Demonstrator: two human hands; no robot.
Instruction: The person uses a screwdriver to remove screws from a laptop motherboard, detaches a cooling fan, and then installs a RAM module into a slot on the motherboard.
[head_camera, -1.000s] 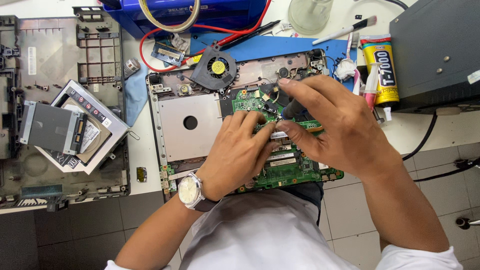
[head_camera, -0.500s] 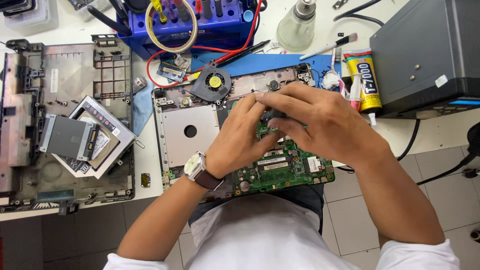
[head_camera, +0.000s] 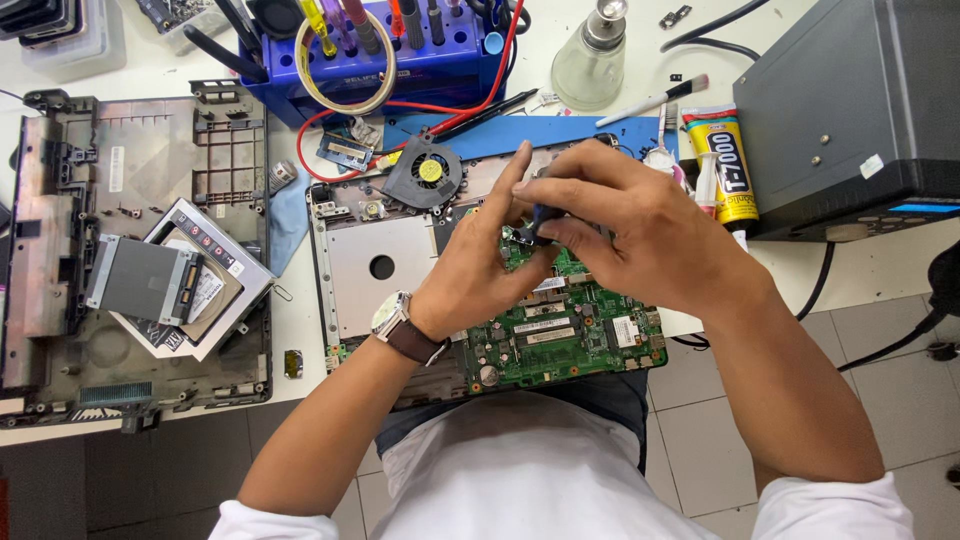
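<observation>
My two hands meet above a green circuit board (head_camera: 570, 345) that lies in an open laptop base (head_camera: 375, 265). The fingers of my right hand (head_camera: 630, 230) pinch a small dark-blue tool (head_camera: 535, 222), which looks like a screwdriver handle. My left hand (head_camera: 475, 275), with a brown-strapped watch on its wrist, closes its fingertips on the same tool from the left. The tool's tip is hidden behind my fingers. A round black fan with a yellow hub (head_camera: 425, 172) sits at the base's far edge, just left of my hands.
At the left lies a laptop bottom cover (head_camera: 130, 140) with a hard drive (head_camera: 140, 280) and an optical drive (head_camera: 222, 255) on it. Behind stand a blue tool rack (head_camera: 430, 60), a tape roll (head_camera: 345, 62) and a glass bottle (head_camera: 590, 65). A glue tube (head_camera: 728, 165) and a black box (head_camera: 850, 100) are at the right.
My hands have lifted off the circuit board and come together around the small tool. The view has shifted, so more of the desk's far side shows.
</observation>
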